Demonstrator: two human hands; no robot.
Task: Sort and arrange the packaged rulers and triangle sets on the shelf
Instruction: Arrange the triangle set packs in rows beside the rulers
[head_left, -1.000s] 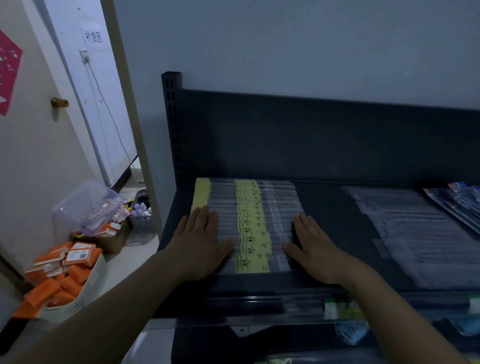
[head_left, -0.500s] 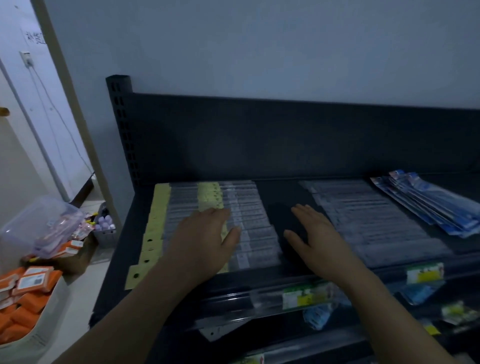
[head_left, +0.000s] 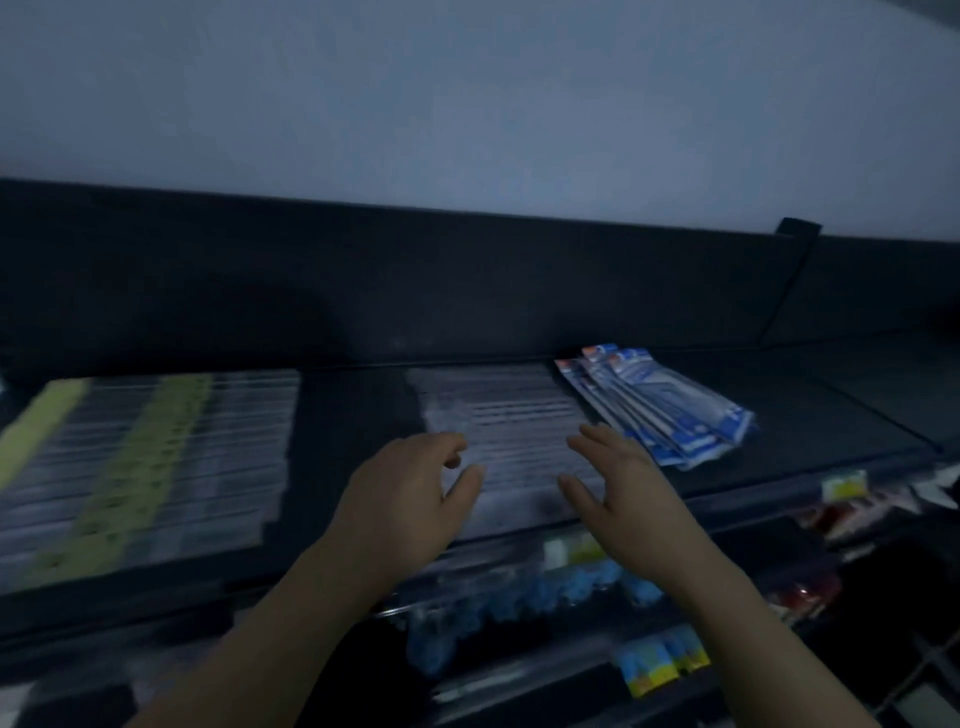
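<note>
A row of clear-packed rulers with yellow labels (head_left: 156, 457) lies at the left of the dark shelf (head_left: 810, 431). A second row of clear-packed rulers (head_left: 504, 415) lies in the middle. To its right is a fanned pile of blue triangle-set packs (head_left: 670, 410). My left hand (head_left: 405, 499) hovers over the near left edge of the middle row, fingers loosely bent, holding nothing. My right hand (head_left: 623, 488) hovers over the row's near right edge, fingers spread. The picture is blurred by motion.
The shelf's dark back panel (head_left: 415, 280) rises behind the goods, with a grey wall above. A clear front rail with price tags (head_left: 576, 551) runs along the near edge. Lower shelves hold blue (head_left: 519, 597) and red (head_left: 800, 597) packs.
Both hands have left the yellow-labelled rulers and moved right, over the middle row of clear-packed rulers. The view has swung right, so the door and boxes are out of sight.
</note>
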